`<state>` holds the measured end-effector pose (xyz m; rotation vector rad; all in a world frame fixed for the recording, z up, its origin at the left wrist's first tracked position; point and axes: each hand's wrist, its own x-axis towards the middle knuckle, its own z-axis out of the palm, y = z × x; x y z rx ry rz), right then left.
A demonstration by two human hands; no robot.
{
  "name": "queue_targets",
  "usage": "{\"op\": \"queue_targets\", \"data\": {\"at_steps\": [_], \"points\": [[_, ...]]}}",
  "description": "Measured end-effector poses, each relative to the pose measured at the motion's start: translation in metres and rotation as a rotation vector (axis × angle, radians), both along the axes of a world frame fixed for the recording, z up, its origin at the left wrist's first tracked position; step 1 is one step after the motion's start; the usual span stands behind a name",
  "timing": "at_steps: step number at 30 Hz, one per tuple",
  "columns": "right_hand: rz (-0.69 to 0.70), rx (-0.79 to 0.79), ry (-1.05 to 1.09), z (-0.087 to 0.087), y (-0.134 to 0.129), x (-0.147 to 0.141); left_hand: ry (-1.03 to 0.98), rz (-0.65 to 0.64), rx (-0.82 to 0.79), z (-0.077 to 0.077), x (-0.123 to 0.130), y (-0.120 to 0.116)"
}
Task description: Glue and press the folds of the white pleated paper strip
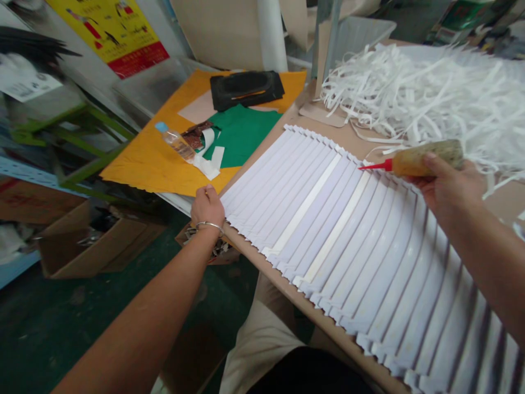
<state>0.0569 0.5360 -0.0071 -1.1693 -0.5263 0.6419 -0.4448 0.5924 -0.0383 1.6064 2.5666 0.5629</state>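
Over workbench (328,131), right hand (449,183) at 3 o'clock closed around squeeze bottle of amber glue (422,158), red nozzle just above fanned white paper strips (328,241). Left hand (208,207) at 8 o'clock, fingers curled on strips' near corner, gripping nothing. Orange board (164,164) at 10 o'clock; shredded paper (430,98) at 2 o'clock; cardboard box (94,241) at 9 o'clock.

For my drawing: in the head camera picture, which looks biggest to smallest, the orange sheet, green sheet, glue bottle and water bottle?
Largest to smallest:
1. Orange sheet
2. Green sheet
3. Glue bottle and water bottle: these look close, and the glue bottle is nearer the camera, so I won't rank them.
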Motion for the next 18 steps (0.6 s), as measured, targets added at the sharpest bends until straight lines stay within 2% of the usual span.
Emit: {"op": "queue_targets", "data": {"at_steps": [8,18], "points": [[0.070,-0.082,-0.052,0.006,-0.016,-0.010,-0.006,-0.001,0.004,0.001,0.001,0.000],[0.128,-0.102,-0.031,0.026,-0.071,-0.057,-0.023,-0.004,0.026,-0.001,0.001,0.001]]}}
